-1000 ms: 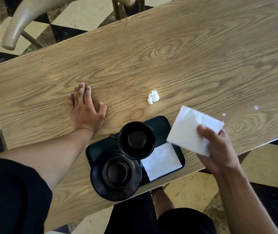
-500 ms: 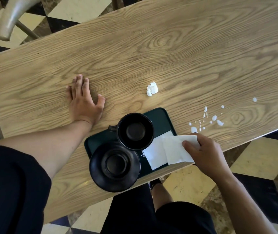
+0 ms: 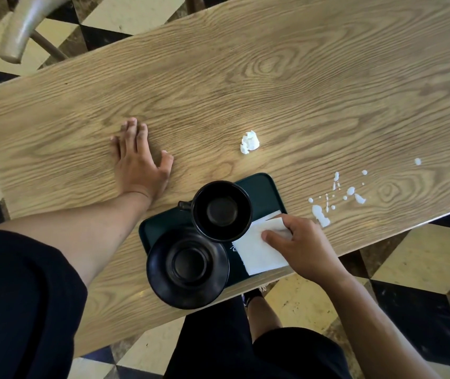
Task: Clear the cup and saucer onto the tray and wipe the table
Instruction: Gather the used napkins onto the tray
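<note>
Wooden table [image 3: 273, 86]: right hand [image 3: 300, 243] has lowered, grip pinching napkin [image 3: 262, 250] onto tray [image 3: 264, 187].

Table [image 3: 273, 86]: tan, dark wood grain. Cup [image 3: 221, 212], saucer [image 3: 187, 264]: black. Tray [image 3: 269, 194]: dark green. Napkin [image 3: 259, 254], crumpled wad [image 3: 249, 142], spill droplets [image 3: 320, 214]: white. Floor [image 3: 420, 258], lower right: cream-and-black checks.

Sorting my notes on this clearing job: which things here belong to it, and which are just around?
Job: cup, saucer, tray, napkin under right hand, white spill, crumpled tissue, table.
Around: chair, left hand.
</note>
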{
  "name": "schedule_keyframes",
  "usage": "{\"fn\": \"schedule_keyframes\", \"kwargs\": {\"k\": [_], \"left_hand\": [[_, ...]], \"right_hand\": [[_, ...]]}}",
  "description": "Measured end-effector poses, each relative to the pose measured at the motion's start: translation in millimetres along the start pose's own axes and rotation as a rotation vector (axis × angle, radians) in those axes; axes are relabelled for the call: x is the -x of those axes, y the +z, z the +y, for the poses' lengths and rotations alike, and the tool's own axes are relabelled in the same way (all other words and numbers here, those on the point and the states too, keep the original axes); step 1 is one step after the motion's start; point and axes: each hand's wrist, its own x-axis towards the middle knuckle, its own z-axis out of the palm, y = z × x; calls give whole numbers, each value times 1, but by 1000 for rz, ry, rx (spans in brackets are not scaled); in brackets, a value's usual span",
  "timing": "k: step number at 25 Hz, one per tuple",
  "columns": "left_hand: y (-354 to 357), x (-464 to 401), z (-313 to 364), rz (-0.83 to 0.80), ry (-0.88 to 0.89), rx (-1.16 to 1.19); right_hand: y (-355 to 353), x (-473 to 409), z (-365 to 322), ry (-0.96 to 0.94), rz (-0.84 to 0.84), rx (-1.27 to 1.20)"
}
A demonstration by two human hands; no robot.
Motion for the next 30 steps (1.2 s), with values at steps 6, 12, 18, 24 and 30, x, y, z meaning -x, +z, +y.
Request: {"fn": "schedule_keyframes", "kwargs": {"k": [6, 12, 18, 24, 30], "left_hand": [[1, 0, 0, -2, -2, -3], [1, 0, 0, -6, -5, -3], [-1, 2, 2, -15, 1, -4], [-2, 1, 3, -8, 5, -14], [-1, 1, 3, -1, 4, 1]], "right_hand": [[3, 1, -2, -42, 60, 150], [-14, 23, -12, -34, 278, 304], [-11, 20, -9, 7, 290, 351], [-2, 16, -4, -132, 268, 321], [16, 12, 0, -144, 171, 305]]}}
